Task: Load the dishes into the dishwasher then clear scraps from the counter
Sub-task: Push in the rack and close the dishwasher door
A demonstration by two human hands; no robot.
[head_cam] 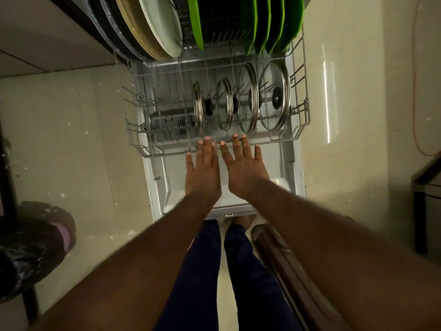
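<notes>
The dishwasher's lower rack [133, 132] is pulled out over the open door [284, 163]. Several glass lids [274, 99] stand upright in its front row. Behind them stand large plates [162, 27] on the left and green plates [262, 25] on the right. My left hand [202, 173] and my right hand [243, 168] stretch out side by side with straight fingers. Their fingertips reach the rack's front rail, and neither hand holds anything.
A bin lined with a black bag [31, 247] stands on the floor at the left. A dark wooden edge [281, 259] runs beside my right leg. A grey container [427, 206] sits at the right. A pale tiled floor [71, 139] surrounds the door.
</notes>
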